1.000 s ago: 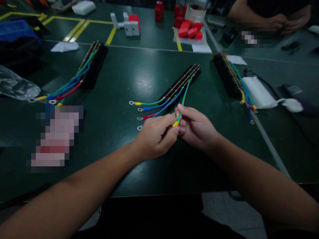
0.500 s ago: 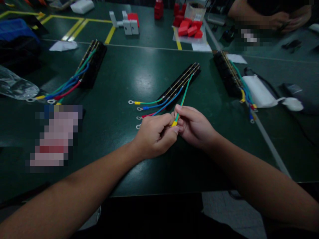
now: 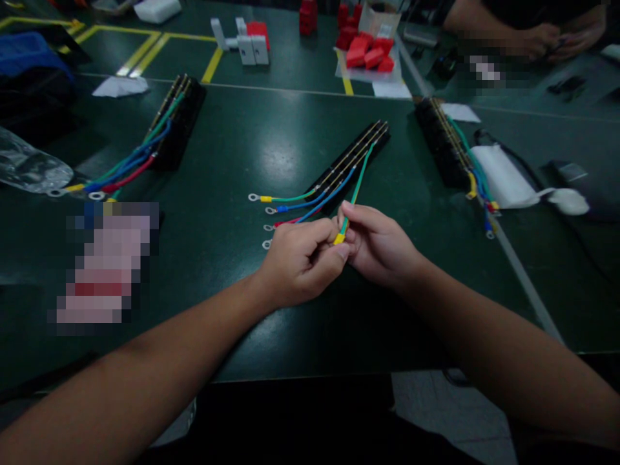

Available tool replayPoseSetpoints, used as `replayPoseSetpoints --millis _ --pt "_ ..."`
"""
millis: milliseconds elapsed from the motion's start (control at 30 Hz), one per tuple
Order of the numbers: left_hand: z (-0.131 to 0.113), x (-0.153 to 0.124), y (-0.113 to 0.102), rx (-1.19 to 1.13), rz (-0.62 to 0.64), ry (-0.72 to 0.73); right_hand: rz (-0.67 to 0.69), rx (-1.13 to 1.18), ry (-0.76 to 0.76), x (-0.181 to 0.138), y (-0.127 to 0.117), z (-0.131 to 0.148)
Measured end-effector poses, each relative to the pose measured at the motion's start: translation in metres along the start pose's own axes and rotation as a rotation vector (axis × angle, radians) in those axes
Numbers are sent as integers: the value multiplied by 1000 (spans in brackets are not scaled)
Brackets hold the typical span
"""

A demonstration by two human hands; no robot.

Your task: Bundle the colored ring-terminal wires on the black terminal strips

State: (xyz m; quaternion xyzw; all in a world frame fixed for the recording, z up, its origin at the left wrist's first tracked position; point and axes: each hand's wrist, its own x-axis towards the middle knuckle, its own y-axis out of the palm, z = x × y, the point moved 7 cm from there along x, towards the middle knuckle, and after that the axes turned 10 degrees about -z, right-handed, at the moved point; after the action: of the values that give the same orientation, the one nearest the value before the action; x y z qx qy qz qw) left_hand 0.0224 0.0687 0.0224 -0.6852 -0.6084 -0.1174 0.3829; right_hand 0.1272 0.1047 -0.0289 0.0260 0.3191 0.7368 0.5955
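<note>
A green-and-yellow wire (image 3: 360, 177) runs from a black terminal strip (image 3: 334, 161) down into my two hands. My left hand (image 3: 305, 261) is closed on its yellow-sleeved end; the tip is hidden by the fingers. My right hand (image 3: 380, 242) pinches the same wire just above the yellow sleeve (image 3: 340, 239). Several other wires leave the strip toward the left. They end in ring lugs, among them a yellow-sleeved lug (image 3: 254, 197) and a blue-sleeved lug (image 3: 271, 210). The lowest lug (image 3: 267, 245) is partly behind my left hand.
Similar wired strips lie left (image 3: 181, 126) and right (image 3: 443, 142). A clear plastic bottle (image 3: 33, 161) and a blurred-out flat object (image 3: 104, 265) are at left. Red parts (image 3: 365, 51) and grey-white blocks (image 3: 252, 50) sit farther back. Another person's hands (image 3: 557, 42) are at upper right.
Both hands keep their grip on the wire, almost unmoved. The whole view has shifted very slightly.
</note>
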Motion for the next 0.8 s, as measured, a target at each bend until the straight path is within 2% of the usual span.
replayPoseSetpoints --millis 233,333,433,633,700,800 --pt "-1 2 0 39 6 26 24 8 41 -3 5 1" --pt "2 2 1 -30 29 -50 34 -17 27 -3 5 2" --pt "10 0 5 -218 65 -240 56 -66 -44 -1 5 5" --pt "26 -13 24 -791 73 -821 50 -132 -138 -1 1 8" --pt "28 -18 29 -893 63 -952 45 -128 -135 -1 1 6" --pt "26 -23 33 -1021 78 -1071 45 -108 -147 -2 2 6"
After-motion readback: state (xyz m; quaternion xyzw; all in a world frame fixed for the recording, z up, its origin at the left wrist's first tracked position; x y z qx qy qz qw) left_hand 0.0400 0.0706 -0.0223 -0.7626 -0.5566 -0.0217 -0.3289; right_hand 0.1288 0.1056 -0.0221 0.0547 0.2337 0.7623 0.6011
